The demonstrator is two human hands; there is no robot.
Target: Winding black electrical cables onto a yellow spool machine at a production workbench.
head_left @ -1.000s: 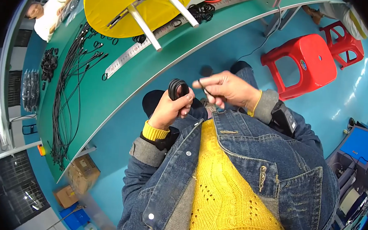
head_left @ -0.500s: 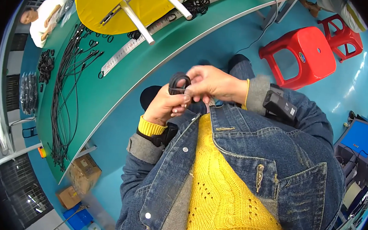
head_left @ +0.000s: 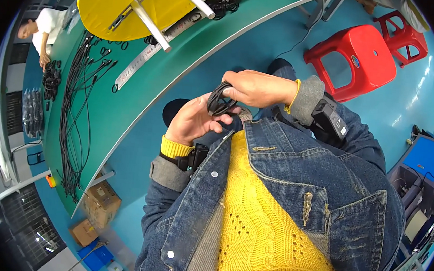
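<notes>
Coiled black cable (head_left: 219, 106): smooth, plastic-looking sheath, low sheen. Green table (head_left: 108, 122): smooth, matt top. Red four-legged stool (head_left: 371, 51): moulded plastic, smooth, glossy. Blue floor (head_left: 396, 121): smooth, glossy, light reflected in streaks. Yellow round disc (head_left: 113, 2): lightly creased surface, slight sheen. Blue denim jacket (head_left: 297, 157): woven cloth, matt, coarse. Yellow sweater (head_left: 255, 230): knitted, textured, matt. Brown box (head_left: 100, 203): cardboard, matt.

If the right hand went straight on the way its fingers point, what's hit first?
The coiled black cable, right at the right hand's fingertips. Past that, probably the green tabletop with a pale edge, though depth is unclear from this one view.
</notes>
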